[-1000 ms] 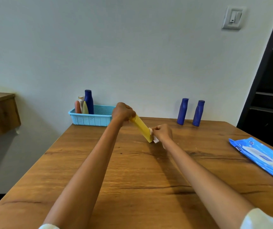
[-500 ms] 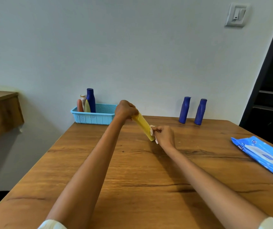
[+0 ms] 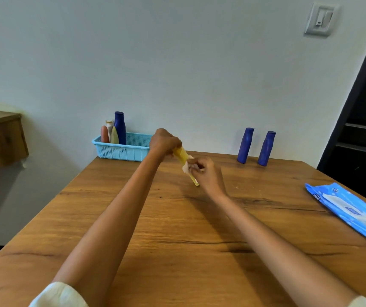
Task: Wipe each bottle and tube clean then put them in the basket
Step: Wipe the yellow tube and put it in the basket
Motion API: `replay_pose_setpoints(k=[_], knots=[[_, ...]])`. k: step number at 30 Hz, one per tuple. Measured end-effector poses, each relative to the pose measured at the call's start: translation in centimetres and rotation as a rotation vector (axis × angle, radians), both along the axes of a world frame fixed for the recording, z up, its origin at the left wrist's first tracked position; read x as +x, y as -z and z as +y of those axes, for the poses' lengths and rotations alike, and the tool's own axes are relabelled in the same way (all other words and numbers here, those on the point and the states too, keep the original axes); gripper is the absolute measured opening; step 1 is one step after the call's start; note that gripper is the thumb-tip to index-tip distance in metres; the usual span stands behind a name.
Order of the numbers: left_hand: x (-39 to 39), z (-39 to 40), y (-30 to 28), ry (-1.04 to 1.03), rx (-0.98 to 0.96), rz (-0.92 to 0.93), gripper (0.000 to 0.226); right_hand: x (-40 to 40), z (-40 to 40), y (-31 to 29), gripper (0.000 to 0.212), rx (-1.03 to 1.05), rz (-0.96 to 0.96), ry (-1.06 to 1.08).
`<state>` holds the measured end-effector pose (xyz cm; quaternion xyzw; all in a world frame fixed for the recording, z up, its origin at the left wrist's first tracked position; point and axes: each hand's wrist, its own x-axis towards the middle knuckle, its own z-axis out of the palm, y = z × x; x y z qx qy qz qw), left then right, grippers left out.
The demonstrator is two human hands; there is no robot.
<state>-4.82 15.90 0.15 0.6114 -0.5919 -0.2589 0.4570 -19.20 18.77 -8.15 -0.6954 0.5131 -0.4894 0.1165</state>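
Now my right hand (image 3: 202,171) has slid the wipe (image 3: 186,168) up from the lower tip of the tube (image 3: 183,155) toward its middle, where a second ago it was pinched at the very end. The right grip is curled tight on the wipe, pressing it against the tube. My left hand (image 3: 165,141) keeps its grip closed around the tube's upper end, holding it slanted in the air above the surface (image 3: 177,229), just in front of the basket (image 3: 122,149).

That stroke suggests the tube is nearly wiped along its length, so I judge it should soon be ready for the basket, which already holds a blue bottle (image 3: 119,127) and a few smaller items. Two blue bottles (image 3: 245,145) stand near the far edge, well apart from my hands and not yet cleaned. The wipes pack (image 3: 350,213) lies at my right.
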Motion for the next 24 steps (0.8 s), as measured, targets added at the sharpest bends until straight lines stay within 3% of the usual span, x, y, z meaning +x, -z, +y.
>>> replay_pose_setpoints(k=[7, 14, 17, 20, 24], knots=[[0.1, 0.2, 0.0, -0.021, 0.062, 0.028, 0.025, -1.6, -1.3, 0.0, 0.014, 0.268, 0.066, 0.156], [0.3, 0.1, 0.2, -0.031, 0.052, -0.031, 0.020, 2.2, -0.5, -1.9, 0.023, -0.018, -0.050, -0.033], [0.5, -0.1, 0.0, 0.019, 0.056, -0.017, 0.015, 1.7, -0.1, -0.1, 0.023, -0.061, -0.060, 0.012], [0.7, -0.1, -0.1, 0.060, 0.001, -0.077, 0.022, -0.2, -0.8, 0.9, 0.019, 0.073, -0.002, 0.169], [0.4, -0.2, -0.1, 0.109, -0.092, -0.193, 0.035, -1.9, -2.1, -0.5, 0.018, 0.308, -0.074, 0.250]])
